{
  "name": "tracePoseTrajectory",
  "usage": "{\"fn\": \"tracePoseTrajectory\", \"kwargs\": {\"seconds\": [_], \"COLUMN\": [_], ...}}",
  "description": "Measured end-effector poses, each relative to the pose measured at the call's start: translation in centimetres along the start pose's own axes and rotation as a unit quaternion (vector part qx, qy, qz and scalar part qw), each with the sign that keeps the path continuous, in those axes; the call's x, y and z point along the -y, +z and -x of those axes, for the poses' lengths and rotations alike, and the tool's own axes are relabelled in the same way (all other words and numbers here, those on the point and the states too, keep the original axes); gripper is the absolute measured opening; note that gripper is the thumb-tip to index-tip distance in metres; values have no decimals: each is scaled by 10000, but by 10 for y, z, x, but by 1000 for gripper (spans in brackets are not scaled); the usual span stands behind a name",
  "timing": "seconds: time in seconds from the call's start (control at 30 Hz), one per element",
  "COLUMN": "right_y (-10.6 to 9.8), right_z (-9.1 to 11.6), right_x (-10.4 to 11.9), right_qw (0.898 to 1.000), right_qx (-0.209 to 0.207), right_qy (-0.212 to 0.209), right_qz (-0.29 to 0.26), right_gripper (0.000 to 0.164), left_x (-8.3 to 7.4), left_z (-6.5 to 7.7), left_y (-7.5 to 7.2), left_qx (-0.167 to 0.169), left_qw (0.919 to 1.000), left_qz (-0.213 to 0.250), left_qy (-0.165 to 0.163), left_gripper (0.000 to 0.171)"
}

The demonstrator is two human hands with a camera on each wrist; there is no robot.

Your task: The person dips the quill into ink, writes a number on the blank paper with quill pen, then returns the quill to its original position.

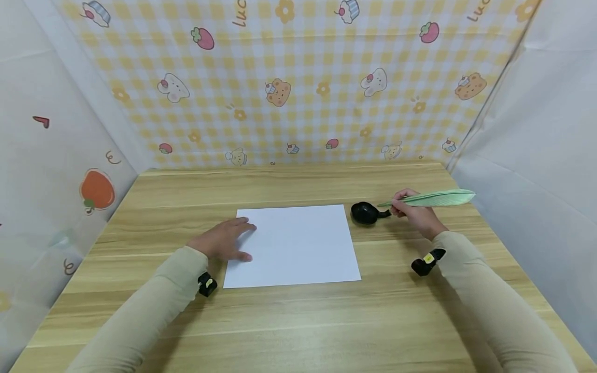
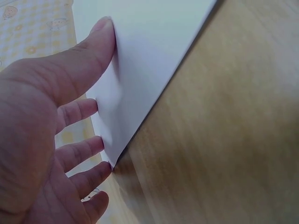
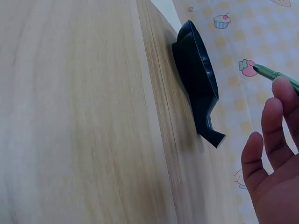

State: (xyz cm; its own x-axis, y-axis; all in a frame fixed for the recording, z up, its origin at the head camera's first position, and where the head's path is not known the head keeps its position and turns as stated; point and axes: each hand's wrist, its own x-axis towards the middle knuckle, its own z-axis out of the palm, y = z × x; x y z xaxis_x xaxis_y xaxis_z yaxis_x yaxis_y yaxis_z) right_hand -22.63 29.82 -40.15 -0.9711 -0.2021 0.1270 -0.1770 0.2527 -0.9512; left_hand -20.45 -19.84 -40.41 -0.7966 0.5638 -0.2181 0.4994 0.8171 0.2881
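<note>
A blank white sheet of paper lies flat on the wooden table, and my left hand rests on its left edge with the fingers spread. In the left wrist view the thumb and fingertips of the left hand touch the sheet near a corner. My right hand pinches a green feather pen, its tip pointing left above a small black dish with a handle. The right wrist view shows the pen's dark tip and the dish apart from each other.
The wooden table reaches back to a yellow checked cloth with cartoon prints. White cloth walls stand at the left and right. A black wrist camera hangs by the right sleeve.
</note>
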Motion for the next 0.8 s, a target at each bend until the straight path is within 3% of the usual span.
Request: {"fn": "tracePoseTrajectory", "kwargs": {"seconds": [0.8], "right_y": [12], "right_z": [-16], "right_x": [-9], "right_qw": [9992], "right_qx": [134], "right_qy": [297], "right_qz": [231], "right_gripper": [15], "left_x": [0], "left_z": [1], "left_y": [-2], "left_qx": [34], "left_qw": [10000], "left_qz": [-10], "left_qy": [22], "left_gripper": [80]}}
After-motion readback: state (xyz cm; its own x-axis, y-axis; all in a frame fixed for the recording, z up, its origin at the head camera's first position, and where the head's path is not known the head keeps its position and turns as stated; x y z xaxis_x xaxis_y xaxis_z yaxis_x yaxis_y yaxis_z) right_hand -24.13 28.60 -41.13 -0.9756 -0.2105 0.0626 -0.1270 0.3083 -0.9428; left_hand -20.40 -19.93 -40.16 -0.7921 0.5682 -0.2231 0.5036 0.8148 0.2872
